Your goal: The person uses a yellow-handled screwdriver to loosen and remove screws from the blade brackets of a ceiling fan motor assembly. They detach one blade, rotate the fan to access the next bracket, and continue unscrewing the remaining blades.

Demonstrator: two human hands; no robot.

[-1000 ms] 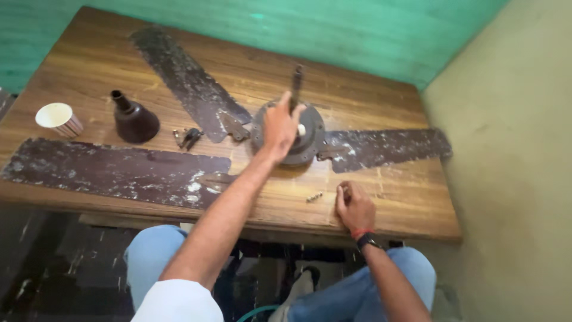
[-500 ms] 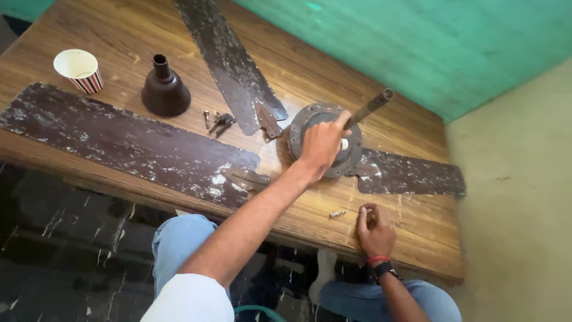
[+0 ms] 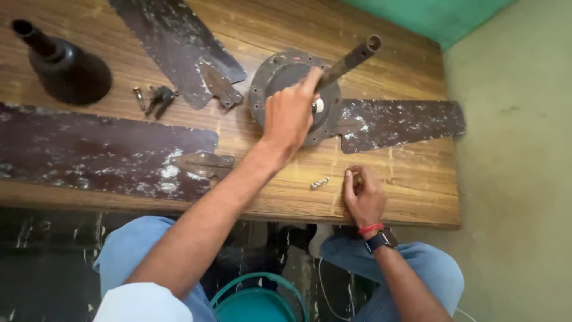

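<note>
Motor hub (image 3: 280,83) sits under my left hand (image 3: 290,113), fingers pinching its rod (image 3: 348,59) base, rod angling up-right; right hand (image 3: 363,197) curled shut, screw (image 3: 319,183) just left.

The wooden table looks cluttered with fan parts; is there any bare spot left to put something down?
Yes: bare table lies below the right-side blade, right of the right hand, and along the far edge above it. It is crowded around the motor hub under the left hand.
</note>
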